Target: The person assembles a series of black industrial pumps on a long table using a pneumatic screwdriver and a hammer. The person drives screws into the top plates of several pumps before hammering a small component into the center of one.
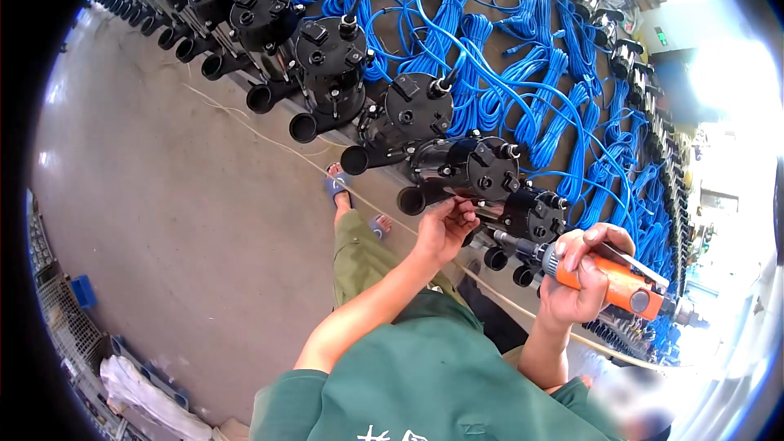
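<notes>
Left hand (pixel 445 227) fingers curled, gripping lower edge of black pump (pixel 465 167) at near end of long row on floor. Right hand (pixel 584 273) wrapped tight round orange power screwdriver (pixel 616 286), tip touching neighbouring pump (pixel 535 214) just right. Blue cable coils (pixel 523 57) lie beyond row.

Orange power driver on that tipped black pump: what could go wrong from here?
1. The left hand grips the tipped pump close to where the orange power driver, held in the right hand, points; a slipped bit could strike the fingers.
2. The pump appears steadied by that one hand alone, so driver torque may twist or roll it.
3. Blue cable coils and a thin cord on the floor lie near the person's sandalled foot: possible trip hazard.
</notes>
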### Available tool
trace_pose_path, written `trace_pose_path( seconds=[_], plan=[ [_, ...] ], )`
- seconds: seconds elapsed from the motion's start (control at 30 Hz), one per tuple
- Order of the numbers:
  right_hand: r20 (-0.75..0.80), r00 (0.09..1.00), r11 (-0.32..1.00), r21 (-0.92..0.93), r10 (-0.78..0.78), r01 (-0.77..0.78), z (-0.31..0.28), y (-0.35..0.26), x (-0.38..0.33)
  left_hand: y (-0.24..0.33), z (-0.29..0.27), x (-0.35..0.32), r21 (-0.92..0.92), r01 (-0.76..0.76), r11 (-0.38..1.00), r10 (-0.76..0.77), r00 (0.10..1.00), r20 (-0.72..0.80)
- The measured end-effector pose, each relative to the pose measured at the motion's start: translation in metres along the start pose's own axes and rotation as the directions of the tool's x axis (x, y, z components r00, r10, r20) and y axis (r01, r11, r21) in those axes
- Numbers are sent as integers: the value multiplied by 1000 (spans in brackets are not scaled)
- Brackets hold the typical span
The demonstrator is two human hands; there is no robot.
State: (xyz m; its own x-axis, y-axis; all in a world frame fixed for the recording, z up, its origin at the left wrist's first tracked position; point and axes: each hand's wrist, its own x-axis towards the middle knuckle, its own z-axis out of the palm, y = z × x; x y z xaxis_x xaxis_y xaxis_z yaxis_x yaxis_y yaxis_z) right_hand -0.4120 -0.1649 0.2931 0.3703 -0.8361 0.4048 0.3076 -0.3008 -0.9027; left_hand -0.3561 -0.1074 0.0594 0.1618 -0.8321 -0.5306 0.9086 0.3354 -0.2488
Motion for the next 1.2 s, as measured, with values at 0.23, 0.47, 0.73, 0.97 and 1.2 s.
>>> trace_pose_path(
  seconds=[0.23,0.47,0.73,0.97,1.2],
  plan=[
    [-19,999,998,-62,31,-32,2,10,-4,-2,-3,3,10,-17,1000,17,1000,8],
    [-39,997,995,-73,68,-70,4,15,-4,-4,-12,19,-2,-43,999,43,999,-15],
    [-50,996,994,-85,70,-74,3,23,-4,-2,-27,23,-2,-44,999,44,999,-14],
    [77,997,999,-12,-31,32,5,54,1,-4,-32,26,71,-83,994,86,995,-42],
    [277,961,999,10,26,-30,3,65,5,17,-8,-1,617,-105,780,274,943,-186]
  ],
)
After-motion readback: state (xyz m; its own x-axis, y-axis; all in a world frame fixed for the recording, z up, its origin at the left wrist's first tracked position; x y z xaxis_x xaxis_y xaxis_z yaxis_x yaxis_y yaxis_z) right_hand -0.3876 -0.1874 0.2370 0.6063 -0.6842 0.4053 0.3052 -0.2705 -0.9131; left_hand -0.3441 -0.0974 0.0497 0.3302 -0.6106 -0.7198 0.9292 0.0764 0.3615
